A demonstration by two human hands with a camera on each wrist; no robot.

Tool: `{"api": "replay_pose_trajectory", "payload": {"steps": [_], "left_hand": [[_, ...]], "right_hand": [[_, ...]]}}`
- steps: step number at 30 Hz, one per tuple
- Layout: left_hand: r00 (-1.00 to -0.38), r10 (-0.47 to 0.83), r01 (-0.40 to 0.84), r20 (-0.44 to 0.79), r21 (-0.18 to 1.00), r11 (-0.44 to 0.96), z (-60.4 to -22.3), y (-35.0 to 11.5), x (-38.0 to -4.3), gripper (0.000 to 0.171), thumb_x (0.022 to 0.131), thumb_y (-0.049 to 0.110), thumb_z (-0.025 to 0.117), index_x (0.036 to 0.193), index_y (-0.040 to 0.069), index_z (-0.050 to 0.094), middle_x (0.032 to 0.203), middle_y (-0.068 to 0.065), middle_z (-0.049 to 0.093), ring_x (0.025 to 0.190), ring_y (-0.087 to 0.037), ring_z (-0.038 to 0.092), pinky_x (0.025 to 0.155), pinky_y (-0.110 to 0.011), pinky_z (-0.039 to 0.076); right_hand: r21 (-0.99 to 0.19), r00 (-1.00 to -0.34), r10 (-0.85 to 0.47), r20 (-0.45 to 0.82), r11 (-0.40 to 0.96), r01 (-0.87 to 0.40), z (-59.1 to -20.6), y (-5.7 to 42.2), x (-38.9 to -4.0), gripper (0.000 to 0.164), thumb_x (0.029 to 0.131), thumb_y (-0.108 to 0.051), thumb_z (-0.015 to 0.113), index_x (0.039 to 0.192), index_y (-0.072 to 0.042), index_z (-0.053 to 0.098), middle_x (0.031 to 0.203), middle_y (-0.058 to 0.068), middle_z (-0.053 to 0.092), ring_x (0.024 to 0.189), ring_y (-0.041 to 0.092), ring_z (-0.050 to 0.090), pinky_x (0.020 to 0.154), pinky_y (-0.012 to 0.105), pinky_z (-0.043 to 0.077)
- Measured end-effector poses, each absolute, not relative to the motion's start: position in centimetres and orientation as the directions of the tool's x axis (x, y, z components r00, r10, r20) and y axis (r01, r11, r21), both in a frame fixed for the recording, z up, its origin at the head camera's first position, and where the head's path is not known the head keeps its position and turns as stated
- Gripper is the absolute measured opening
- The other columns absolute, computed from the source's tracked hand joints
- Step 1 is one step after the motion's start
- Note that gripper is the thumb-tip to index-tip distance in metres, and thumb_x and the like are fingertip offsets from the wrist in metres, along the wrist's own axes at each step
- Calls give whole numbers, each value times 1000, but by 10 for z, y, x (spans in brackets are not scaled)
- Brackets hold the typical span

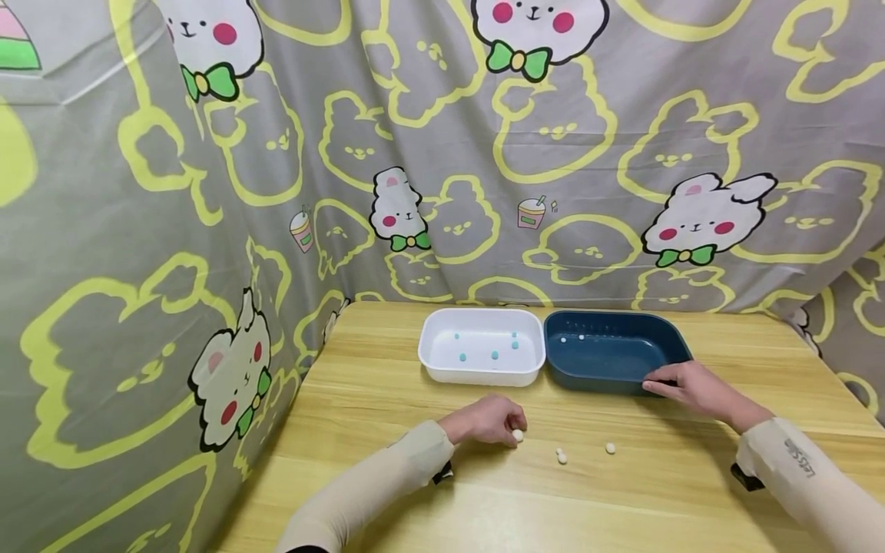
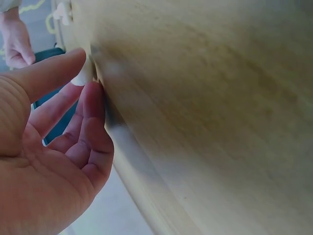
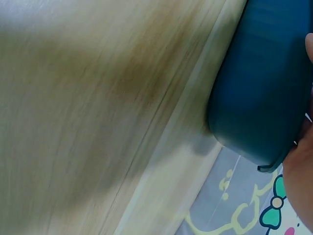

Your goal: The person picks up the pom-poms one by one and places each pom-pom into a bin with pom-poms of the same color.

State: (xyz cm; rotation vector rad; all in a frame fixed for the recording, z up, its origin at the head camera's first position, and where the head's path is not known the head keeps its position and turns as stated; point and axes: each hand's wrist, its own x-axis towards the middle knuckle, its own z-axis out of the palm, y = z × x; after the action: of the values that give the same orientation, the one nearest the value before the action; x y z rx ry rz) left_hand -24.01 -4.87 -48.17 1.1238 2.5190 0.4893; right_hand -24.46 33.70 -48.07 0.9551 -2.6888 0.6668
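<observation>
My left hand (image 1: 489,420) is low over the table, its thumb and fingertips pinching a small white ball (image 1: 518,435). The left wrist view shows this white ball (image 2: 84,73) between thumb and fingers, partly hidden by them. My right hand (image 1: 694,390) grips the near right corner of a dark blue tray (image 1: 594,383), thumb outside the wall and fingers over the rim. Two little white pieces (image 1: 581,337) lie inside that tray. To the left hand's right, a pair of white pieces (image 1: 561,458) lies close together, and a single white ball (image 1: 611,448) lies farther right.
A white tray (image 1: 484,378) stands directly left of the blue one, with several small turquoise balls (image 1: 495,355) in it. Both stand near the back of the wooden table (image 1: 387,491). A patterned grey curtain (image 1: 456,153) hangs behind and along the left side.
</observation>
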Motion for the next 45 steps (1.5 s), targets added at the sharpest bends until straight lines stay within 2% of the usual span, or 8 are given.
{"api": "replay_pose_trajectory", "payload": {"steps": [8, 16, 23, 27, 37, 45], "left_hand": [[-627, 757, 634, -185, 443, 634, -483, -46, -242, 18, 77, 11, 79, 91, 14, 70, 76, 12, 60, 71, 4, 50, 67, -9, 39], [-583, 798, 685, -153, 436, 584, -483, -45, -241, 12, 77, 12, 79, 82, 15, 69, 68, 16, 56, 65, 6, 50, 64, -8, 39], [-586, 797, 675, -146, 455, 580, -481, -43, -239, 11, 78, 13, 78, 84, 15, 69, 70, 16, 58, 66, 7, 50, 65, -8, 39], [-589, 796, 660, -140, 486, 573, -479, -40, -238, 10, 79, 13, 77, 86, 15, 69, 72, 15, 58, 66, 6, 49, 64, -9, 40], [-596, 794, 621, -117, 559, 549, -470, -26, -239, 9, 82, 15, 75, 87, 14, 68, 73, 15, 58, 67, 5, 52, 65, -10, 42], [-614, 789, 595, -41, 632, 496, -455, -16, -245, 9, 83, 11, 73, 91, 11, 69, 78, 10, 62, 71, 3, 54, 67, -11, 44]], "right_hand": [[-355, -769, -529, 360, 684, -637, -482, 339, -246, 7, 84, -14, 71, 90, -13, 76, 84, -9, 70, 77, 0, 62, 63, 19, 50], [-390, -808, -495, 321, 708, -589, -483, 339, -245, 6, 86, -18, 70, 89, -16, 76, 83, -13, 69, 73, -2, 60, 61, 22, 50], [-406, -832, -469, 296, 727, -554, -482, 338, -243, 9, 86, -21, 70, 88, -15, 76, 81, -12, 69, 70, -3, 59, 60, 24, 50], [-399, -818, -476, 323, 716, -573, -483, 338, -243, 8, 85, -20, 71, 88, -15, 77, 81, -12, 70, 69, -4, 58, 59, 23, 49], [-367, -748, -527, 404, 656, -660, -488, 340, -248, 6, 83, -15, 73, 86, -14, 77, 79, -7, 71, 73, -1, 61, 63, 9, 44], [-364, -741, -551, 384, 647, -670, -486, 342, -249, 9, 81, -9, 73, 86, -15, 77, 83, -15, 69, 76, -1, 62, 64, 8, 44]]}}
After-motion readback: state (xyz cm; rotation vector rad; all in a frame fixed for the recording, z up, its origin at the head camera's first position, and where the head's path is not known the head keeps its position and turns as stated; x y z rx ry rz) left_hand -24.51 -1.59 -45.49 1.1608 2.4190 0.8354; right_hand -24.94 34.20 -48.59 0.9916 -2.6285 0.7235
